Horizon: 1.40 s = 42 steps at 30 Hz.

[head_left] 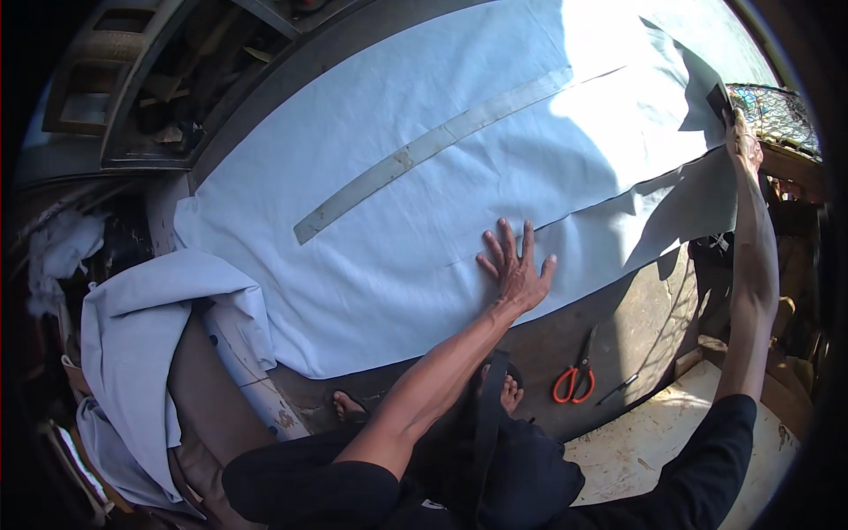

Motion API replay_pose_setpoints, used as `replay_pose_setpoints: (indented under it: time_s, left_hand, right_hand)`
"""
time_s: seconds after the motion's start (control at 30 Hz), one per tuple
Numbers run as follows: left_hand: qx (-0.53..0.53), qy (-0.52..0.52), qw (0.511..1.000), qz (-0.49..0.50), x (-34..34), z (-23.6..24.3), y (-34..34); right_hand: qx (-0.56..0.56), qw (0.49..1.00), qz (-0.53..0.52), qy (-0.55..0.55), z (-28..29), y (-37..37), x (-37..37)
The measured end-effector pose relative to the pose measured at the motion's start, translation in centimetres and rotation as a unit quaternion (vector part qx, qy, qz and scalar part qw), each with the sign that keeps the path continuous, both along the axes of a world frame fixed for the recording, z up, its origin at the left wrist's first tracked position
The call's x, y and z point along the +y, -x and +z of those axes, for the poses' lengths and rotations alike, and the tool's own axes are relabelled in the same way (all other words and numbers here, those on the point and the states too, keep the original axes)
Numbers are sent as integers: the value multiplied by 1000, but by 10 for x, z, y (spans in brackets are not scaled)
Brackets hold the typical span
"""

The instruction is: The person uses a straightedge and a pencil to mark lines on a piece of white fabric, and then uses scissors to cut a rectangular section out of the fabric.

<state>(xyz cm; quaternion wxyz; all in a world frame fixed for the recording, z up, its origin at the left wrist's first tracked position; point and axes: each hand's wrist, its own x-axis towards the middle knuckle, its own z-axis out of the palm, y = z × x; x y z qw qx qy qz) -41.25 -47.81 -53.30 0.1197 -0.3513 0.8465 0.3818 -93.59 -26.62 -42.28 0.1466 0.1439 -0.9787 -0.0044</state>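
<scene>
A wide pale blue sheet of cloth-like material (397, 291) lies spread before me, wrinkled in places. A line, a cut or a crease, runs across it from near my left hand to the right edge. My left hand (518, 276) rests flat on the sheet beside this line, its fingers spread. At the far right edge, my right hand (745, 146) is closed on the sheet's edge, arm stretched out. A small dark flat piece (719, 101) shows at its fingertips; its kind is unclear. A long grey straight strip (424, 146), like a ruler, lies across the sheet.
Scissors with orange handles (574, 384) lie on the floor near me, beside a thin dark pen-like tool (618, 389). More pale blue material (168, 305) is draped over brown material (212, 380) at left. A cabinet (190, 97) stands far left. Bright sunlight falls on the right.
</scene>
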Motion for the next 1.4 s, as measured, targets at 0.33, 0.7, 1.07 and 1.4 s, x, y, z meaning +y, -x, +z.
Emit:
replay_pose_setpoints:
  time_s: [0.33,0.7,1.07,1.4]
  left_hand:
    - [37,274,960,36,-134,-19,-185]
    - [-269,299,889,218,-227,-20,-405]
    - [-282,358,748,482,-252,-11,-530]
    - [37,210,823,527,-317,7,-611]
  right_hand:
    - [90,968,-9,-236,-2,-119,47]
    - [-169,950,258,-56,-152,-405,-167]
    - [-131,952,272,-57,-139,-401,-167]
    - [-216,886,403,72,-108,-544,-191]
